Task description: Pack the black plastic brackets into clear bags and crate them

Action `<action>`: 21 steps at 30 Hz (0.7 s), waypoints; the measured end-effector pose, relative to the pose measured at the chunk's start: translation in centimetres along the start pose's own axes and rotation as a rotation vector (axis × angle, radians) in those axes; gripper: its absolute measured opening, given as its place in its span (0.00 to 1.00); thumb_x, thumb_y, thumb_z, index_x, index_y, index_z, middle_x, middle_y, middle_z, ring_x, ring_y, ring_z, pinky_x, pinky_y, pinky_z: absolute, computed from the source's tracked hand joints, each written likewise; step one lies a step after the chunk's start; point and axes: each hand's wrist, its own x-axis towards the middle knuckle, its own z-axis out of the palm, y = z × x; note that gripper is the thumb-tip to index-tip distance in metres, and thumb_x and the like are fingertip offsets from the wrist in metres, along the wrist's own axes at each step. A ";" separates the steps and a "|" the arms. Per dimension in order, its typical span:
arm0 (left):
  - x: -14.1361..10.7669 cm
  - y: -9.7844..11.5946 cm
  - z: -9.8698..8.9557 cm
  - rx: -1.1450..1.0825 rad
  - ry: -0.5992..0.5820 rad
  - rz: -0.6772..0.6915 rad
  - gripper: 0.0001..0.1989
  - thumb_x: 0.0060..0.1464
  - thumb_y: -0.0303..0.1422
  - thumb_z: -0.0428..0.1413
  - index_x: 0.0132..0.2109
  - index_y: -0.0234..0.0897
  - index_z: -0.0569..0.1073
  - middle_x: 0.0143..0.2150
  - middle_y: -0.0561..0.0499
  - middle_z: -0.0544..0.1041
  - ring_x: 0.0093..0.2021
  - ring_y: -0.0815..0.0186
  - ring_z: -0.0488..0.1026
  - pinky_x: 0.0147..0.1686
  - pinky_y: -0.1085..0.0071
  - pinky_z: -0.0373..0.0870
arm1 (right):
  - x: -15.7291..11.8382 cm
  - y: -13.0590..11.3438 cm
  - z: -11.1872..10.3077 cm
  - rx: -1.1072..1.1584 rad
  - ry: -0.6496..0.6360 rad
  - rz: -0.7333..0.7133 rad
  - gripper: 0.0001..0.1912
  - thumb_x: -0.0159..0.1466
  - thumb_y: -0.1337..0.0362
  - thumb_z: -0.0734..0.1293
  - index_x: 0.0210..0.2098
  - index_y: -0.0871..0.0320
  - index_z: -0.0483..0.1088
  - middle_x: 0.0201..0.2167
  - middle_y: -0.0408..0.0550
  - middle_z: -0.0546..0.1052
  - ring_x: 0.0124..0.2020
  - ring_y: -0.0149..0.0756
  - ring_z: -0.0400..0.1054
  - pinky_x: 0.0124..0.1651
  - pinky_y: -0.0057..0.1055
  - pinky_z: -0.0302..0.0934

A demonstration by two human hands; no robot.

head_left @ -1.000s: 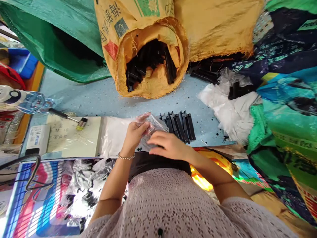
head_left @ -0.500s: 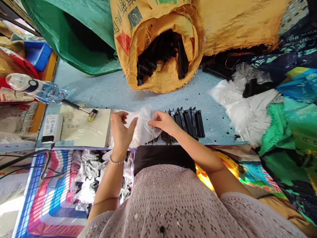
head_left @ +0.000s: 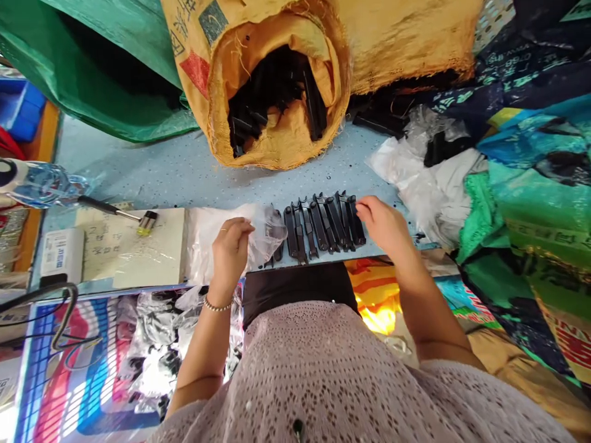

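Note:
A row of several black plastic parts (head_left: 323, 224) lies near the front edge of the blue table. My right hand (head_left: 385, 224) is at the right end of this row, its fingers bent together at the last part; whether they grip it is too small to tell. Left of the row, my left hand (head_left: 232, 246) pinches the clear plastic bag (head_left: 265, 231), which spreads to the right of the fingers. Under and beside that hand lies a stack of white plastic bags (head_left: 203, 237).
An orange woven sack (head_left: 281, 157) with black parts inside opens toward me at the back. Further left are a green sack (head_left: 133, 126), a screwdriver-like tool (head_left: 115, 210), cardboard (head_left: 157, 252) and a bottle (head_left: 44, 183). White plastic (head_left: 425, 191) piles up on the right.
My right hand has left the bag and moved right to the end of the black row. My left hand has closed on the bag. The view has shifted to the right.

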 end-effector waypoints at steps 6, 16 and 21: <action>0.1 0.8 0.7 0.137 -0.103 0.078 0.15 0.63 0.28 0.52 0.52 0.39 0.80 0.51 0.44 0.81 0.48 0.60 0.79 0.52 0.60 0.77 | -0.6 4.2 0.0 -0.232 -0.218 0.196 0.16 0.70 0.56 0.59 0.41 0.58 0.75 0.34 0.61 0.81 0.35 0.54 0.75 0.39 0.42 0.63; -0.1 1.7 0.4 0.103 -0.199 0.190 0.30 0.59 0.21 0.54 0.67 0.42 0.70 0.64 0.42 0.74 0.32 0.73 0.75 0.38 0.69 0.82 | -4.3 -4.3 2.9 1.192 -0.923 0.279 0.17 0.61 0.49 0.72 0.37 0.56 0.75 0.24 0.43 0.76 0.21 0.33 0.69 0.24 0.29 0.66; -2.1 2.7 -1.0 0.174 -0.286 0.454 0.40 0.62 0.17 0.50 0.76 0.49 0.52 0.72 0.42 0.65 0.63 0.56 0.74 0.61 0.55 0.78 | -2.9 -7.9 6.4 1.483 -0.939 0.200 0.27 0.60 0.52 0.72 0.56 0.54 0.68 0.27 0.43 0.77 0.22 0.33 0.70 0.17 0.23 0.56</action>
